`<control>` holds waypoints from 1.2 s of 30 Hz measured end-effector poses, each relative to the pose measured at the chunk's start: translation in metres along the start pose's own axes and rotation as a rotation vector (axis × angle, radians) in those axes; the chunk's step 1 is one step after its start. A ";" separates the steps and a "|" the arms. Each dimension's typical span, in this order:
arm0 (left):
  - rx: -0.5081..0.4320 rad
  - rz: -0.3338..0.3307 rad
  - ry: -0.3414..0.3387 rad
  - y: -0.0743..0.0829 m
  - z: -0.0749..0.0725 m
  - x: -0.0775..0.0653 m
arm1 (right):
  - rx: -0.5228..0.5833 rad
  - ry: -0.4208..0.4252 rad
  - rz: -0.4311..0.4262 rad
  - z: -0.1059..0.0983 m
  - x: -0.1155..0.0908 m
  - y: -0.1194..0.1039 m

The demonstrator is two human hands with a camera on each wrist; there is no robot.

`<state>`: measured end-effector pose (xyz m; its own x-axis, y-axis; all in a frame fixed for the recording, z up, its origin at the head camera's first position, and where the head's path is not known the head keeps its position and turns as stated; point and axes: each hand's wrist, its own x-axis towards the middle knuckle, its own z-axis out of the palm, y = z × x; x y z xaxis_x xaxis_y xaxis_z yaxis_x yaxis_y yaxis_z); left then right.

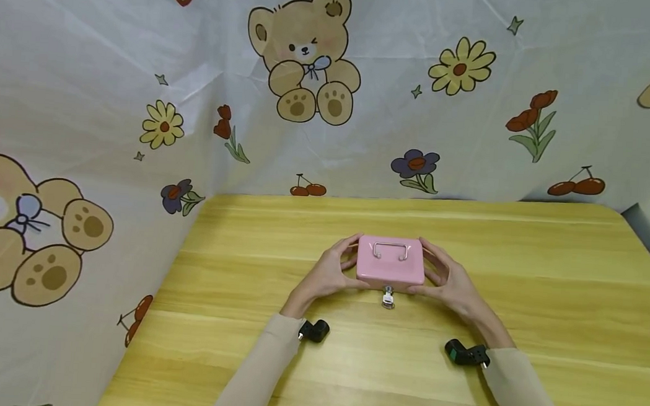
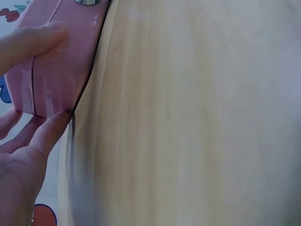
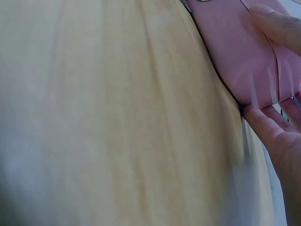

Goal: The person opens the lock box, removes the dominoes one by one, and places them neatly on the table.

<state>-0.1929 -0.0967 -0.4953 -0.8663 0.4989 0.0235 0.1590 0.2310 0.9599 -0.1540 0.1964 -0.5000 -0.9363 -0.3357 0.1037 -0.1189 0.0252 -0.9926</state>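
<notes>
A pink metal cash box [image 1: 391, 261] with a folded wire handle [image 1: 391, 247] on its lid sits on the wooden table. From its front hangs a key with a ring [image 1: 388, 298], at the lock. My left hand [image 1: 332, 270] grips the left end of the box, thumb at the front face and fingers at the side and back. The right end is held the same way by my right hand [image 1: 453, 286]. In the left wrist view, the thumb [image 2: 35, 40] lies across the seam of the closed lid. Much of both end faces is hidden by the fingers in the head view.
The yellow wooden table [image 1: 548, 291] reaches back to a white cloth [image 1: 384, 151] printed with bears and flowers, which also hangs along the left side. Black wrist cameras [image 1: 317, 331] sit at both sleeve cuffs. A grey-white object [image 1: 644, 225] stands beyond the back right corner.
</notes>
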 end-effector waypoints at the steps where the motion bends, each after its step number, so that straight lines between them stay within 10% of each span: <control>1: 0.000 -0.003 -0.001 0.001 0.000 0.000 | 0.000 0.003 0.001 0.000 0.000 0.000; 18: -0.073 -0.028 0.000 0.004 -0.001 -0.004 | -0.018 -0.022 0.065 -0.009 -0.002 -0.004; 24: -0.055 -0.090 0.037 0.008 -0.002 -0.001 | -0.170 0.075 0.175 -0.006 0.003 -0.018; 36: -0.200 -0.277 0.145 0.035 0.005 0.017 | -0.120 0.127 0.222 0.005 0.021 -0.043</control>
<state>-0.1990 -0.0758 -0.4626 -0.9237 0.3138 -0.2197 -0.1745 0.1658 0.9706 -0.1673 0.1833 -0.4557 -0.9768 -0.1886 -0.1012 0.0630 0.1988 -0.9780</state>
